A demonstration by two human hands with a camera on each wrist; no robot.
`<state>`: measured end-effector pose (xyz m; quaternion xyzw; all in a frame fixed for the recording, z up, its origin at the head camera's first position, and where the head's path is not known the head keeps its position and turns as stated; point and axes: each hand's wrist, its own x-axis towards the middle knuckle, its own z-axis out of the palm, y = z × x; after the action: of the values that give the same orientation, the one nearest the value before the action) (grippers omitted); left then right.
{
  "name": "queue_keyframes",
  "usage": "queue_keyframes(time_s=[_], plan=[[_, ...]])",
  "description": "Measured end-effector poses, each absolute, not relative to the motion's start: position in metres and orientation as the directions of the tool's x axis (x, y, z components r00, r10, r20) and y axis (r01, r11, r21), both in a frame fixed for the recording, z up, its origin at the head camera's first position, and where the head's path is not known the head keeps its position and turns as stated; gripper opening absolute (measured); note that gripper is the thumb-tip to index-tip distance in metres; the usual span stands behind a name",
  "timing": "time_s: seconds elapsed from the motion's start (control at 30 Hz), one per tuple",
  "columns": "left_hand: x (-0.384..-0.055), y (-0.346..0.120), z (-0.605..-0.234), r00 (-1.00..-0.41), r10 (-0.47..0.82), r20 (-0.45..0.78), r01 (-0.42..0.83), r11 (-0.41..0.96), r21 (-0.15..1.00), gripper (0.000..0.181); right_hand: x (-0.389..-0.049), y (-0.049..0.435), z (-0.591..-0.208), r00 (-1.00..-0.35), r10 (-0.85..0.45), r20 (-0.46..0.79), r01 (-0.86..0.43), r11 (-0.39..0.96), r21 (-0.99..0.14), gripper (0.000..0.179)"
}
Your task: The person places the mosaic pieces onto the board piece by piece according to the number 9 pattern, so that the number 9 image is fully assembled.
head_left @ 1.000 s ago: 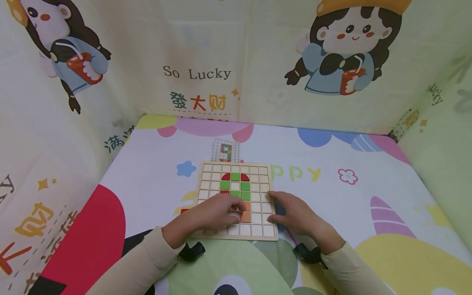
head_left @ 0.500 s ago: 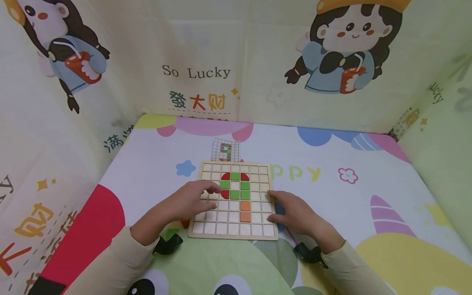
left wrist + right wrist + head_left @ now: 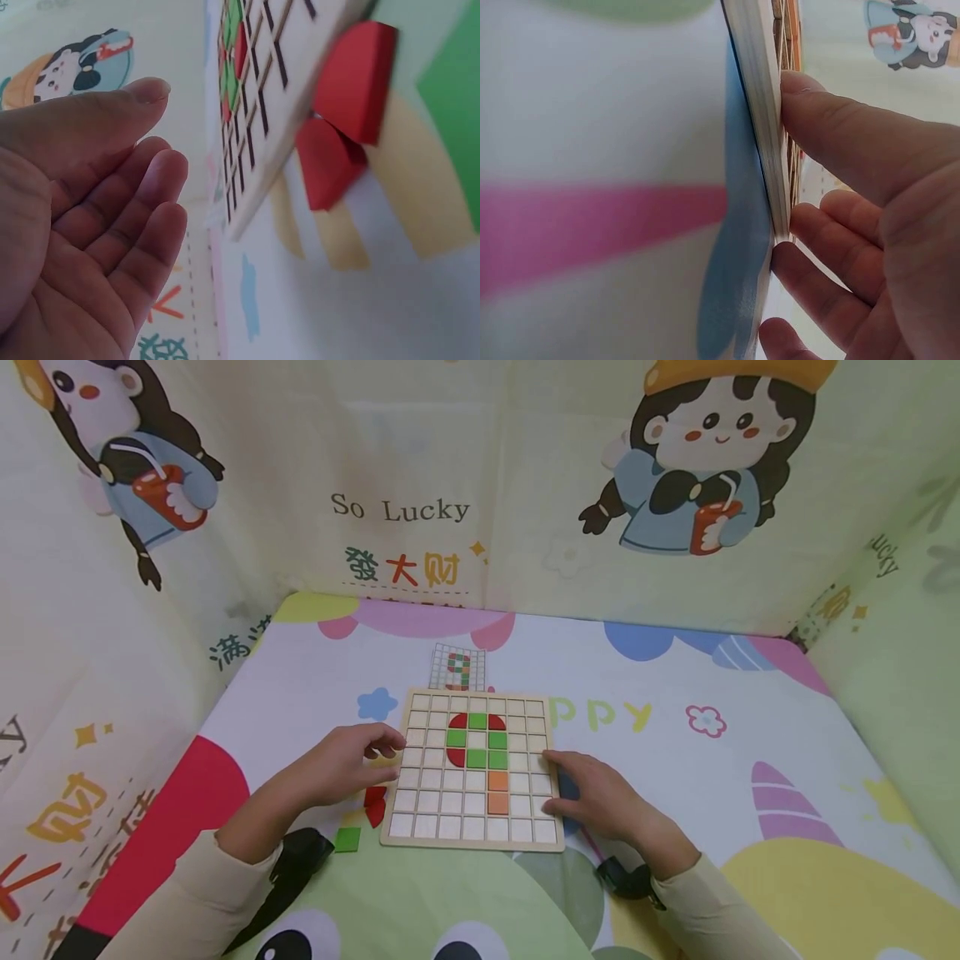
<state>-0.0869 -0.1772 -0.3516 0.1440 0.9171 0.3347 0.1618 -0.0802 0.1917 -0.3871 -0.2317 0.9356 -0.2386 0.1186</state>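
A wooden grid board (image 3: 442, 802) lies on the table with a figure of tiles set in its cells. Red rounded tiles (image 3: 457, 758) and green square tiles (image 3: 476, 759) form a ring, and two orange square tiles (image 3: 498, 781) run down below its right side. My left hand (image 3: 337, 764) hovers beside the board's left edge, fingers loosely bent and nothing between them. Two loose red tiles (image 3: 352, 82) lie against the board's left side, nearest to that hand. My right hand (image 3: 600, 797) rests its thumb and fingertips on the board's right edge.
Behind the board lies a small printed grid card (image 3: 458, 667) with a similar coloured figure, its lower part hidden. A loose green square tile (image 3: 347, 839) is on the cloth left of the board. A patterned curtain (image 3: 525, 485) rises behind the table.
My left hand has drawn back leftward from over the board to beside its left edge, uncovering the orange tiles and the loose red and green ones. The right hand has stayed put.
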Motion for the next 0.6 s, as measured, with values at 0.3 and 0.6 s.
queue_keyframes(time_s=[0.3, 0.6], plan=[[-0.081, -0.191, -0.36, -0.907, 0.316, -0.279, 0.056, 0.746, 0.663, 0.04, -0.08, 0.191, -0.387, -0.863, -0.493, -0.11, -0.378, 0.775, -0.506, 0.067], [-0.077, -0.195, -0.366, -0.901, 0.31, -0.303, 0.052, 0.771, 0.634, 0.041, -0.079, 0.191, -0.386, -0.862, -0.495, -0.106, -0.384, 0.776, -0.5, 0.068]])
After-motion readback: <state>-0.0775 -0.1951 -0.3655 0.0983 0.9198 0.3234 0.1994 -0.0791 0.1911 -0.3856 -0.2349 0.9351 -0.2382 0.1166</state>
